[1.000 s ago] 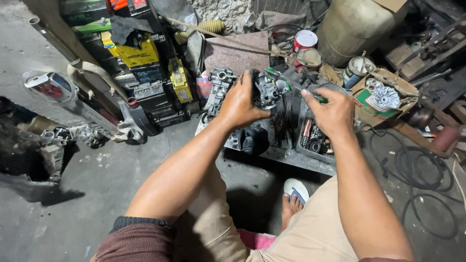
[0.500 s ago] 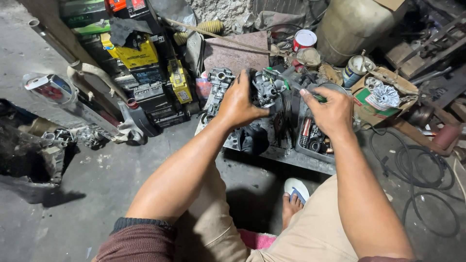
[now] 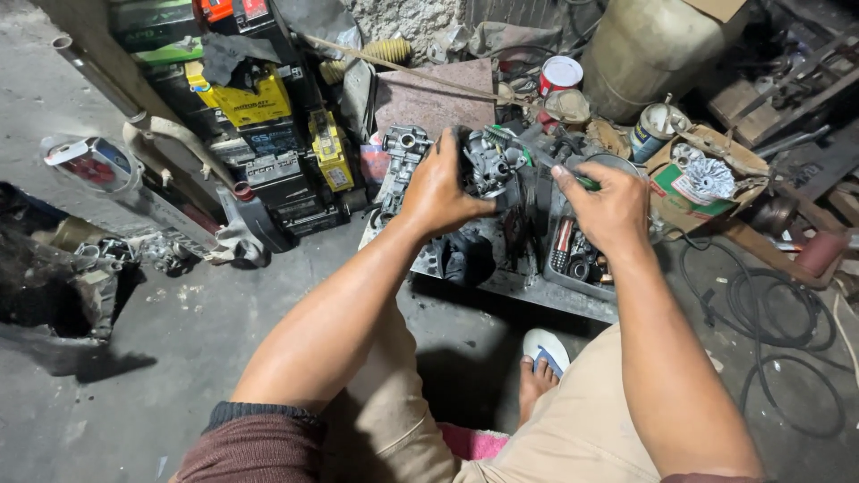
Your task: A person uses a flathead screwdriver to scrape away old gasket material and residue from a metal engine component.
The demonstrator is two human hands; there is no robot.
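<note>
My left hand [image 3: 440, 190] grips a grimy grey metal engine part, like a carburettor [image 3: 488, 163], and holds it above a flat metal tray [image 3: 528, 288] on the floor. My right hand [image 3: 607, 206] is closed around a thin green-handled tool [image 3: 537, 159] whose tip points left into the part. Most of the tool's handle is hidden inside my fist. A dark rag [image 3: 465, 259] lies on the tray under my left wrist.
Stacked black and yellow batteries [image 3: 259, 143] stand at the left. A grey cylinder head [image 3: 401, 161] lies beside the tray. A small box of sockets [image 3: 577, 255], tins [image 3: 658, 130], a cardboard box [image 3: 707, 179], coiled black cable [image 3: 769, 313] and a large drum [image 3: 649, 49] crowd the right.
Both hands have stayed on the engine part. My right hand has shifted slightly, and the green tool now shows pointing into the part.
</note>
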